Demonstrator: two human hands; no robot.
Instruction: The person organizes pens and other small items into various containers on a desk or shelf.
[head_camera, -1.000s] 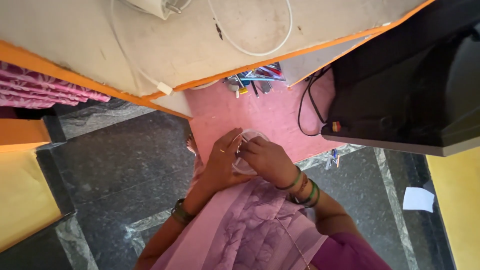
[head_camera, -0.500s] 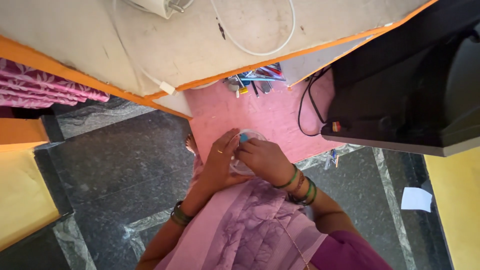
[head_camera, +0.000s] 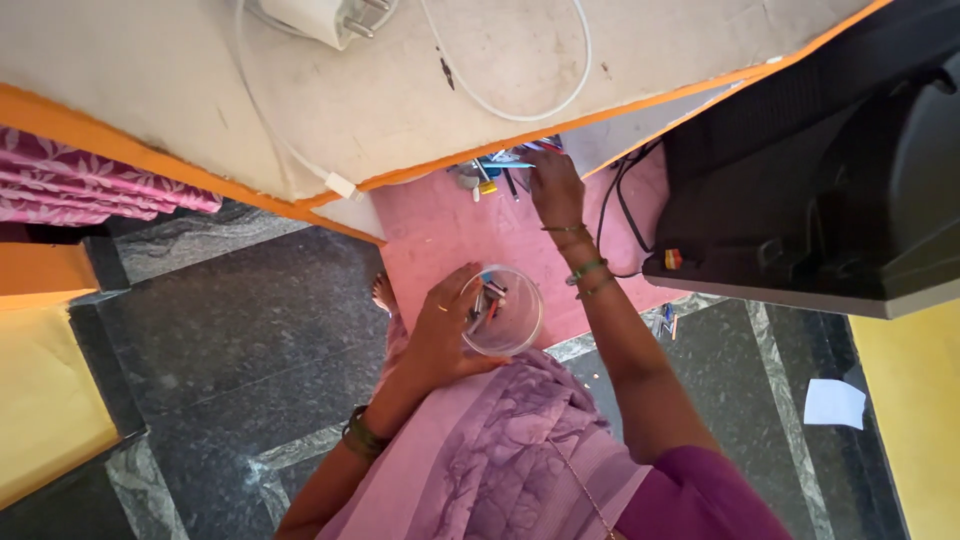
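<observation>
Clear cup (head_camera: 503, 312): we see a round transparent plastic cup held low in the middle of the head view, just above the lilac patterned cloth (head_camera: 500, 450) and over the near edge of the pink surface (head_camera: 450, 225).
Cup contents: we make out a few small items inside, dark, red and pale blue; they are too small for us to tell their kind.
Left hand (head_camera: 447, 322): we see it wrapped round the cup's left side, fingers curled on the rim and wall, thumb below, grasping the cup. A thin ring sits on one finger and dark bangles on the wrist.
Left arm: we see it bent, coming up from the lower left.
Right hand (head_camera: 553, 186): we see it stretched far forward, palm down, fingertips resting in the heap of small items (head_camera: 498, 166). Whether the fingers pinch one of them we cannot tell.
Right arm: we see it nearly straight, running from the purple sleeve up past the cup, well apart from it, with green bangles at the wrist.
Heap: we see pens and small coloured bits lying at the far edge of the pink surface, under the overhang of the orange-edged shelf (head_camera: 400, 90).
Nearby: we note a black cable (head_camera: 612, 215) just right of the reaching hand.
</observation>
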